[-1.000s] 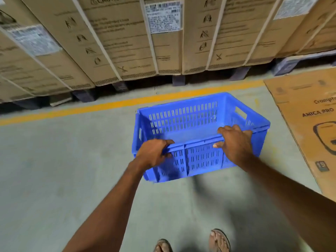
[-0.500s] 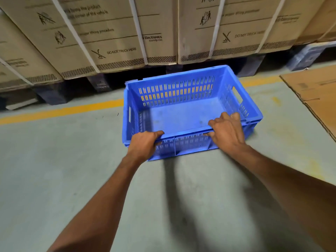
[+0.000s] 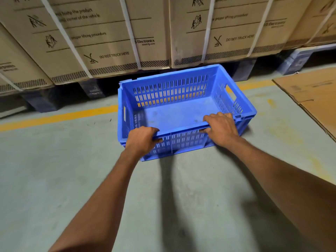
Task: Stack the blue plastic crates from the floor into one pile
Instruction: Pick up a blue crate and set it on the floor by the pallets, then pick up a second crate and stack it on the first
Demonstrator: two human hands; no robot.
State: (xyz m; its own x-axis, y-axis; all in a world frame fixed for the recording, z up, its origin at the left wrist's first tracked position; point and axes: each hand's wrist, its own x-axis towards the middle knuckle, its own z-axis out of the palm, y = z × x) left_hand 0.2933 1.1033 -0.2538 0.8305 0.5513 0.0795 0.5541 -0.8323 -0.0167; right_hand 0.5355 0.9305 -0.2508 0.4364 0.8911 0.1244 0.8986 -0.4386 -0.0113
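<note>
One blue slotted plastic crate (image 3: 174, 113) sits low at the grey floor, empty inside, its far side over the yellow line. Both my hands grip its near long rim. My left hand (image 3: 143, 140) is closed over the rim near the left corner. My right hand (image 3: 221, 129) is closed over the rim toward the right corner, fingers curled under the lip. Whether the crate's base touches the floor I cannot tell. No other blue crate is in view.
A row of large strapped cardboard boxes (image 3: 112, 37) on dark pallets (image 3: 91, 88) stands right behind the crate. A yellow floor line (image 3: 60, 117) runs in front of them. A flattened cardboard sheet (image 3: 312, 95) lies on the floor at the right.
The crate has moved forward and down, from held up near me to low by the pallets, over the yellow line. Both hands have kept their grip on its near rim.
</note>
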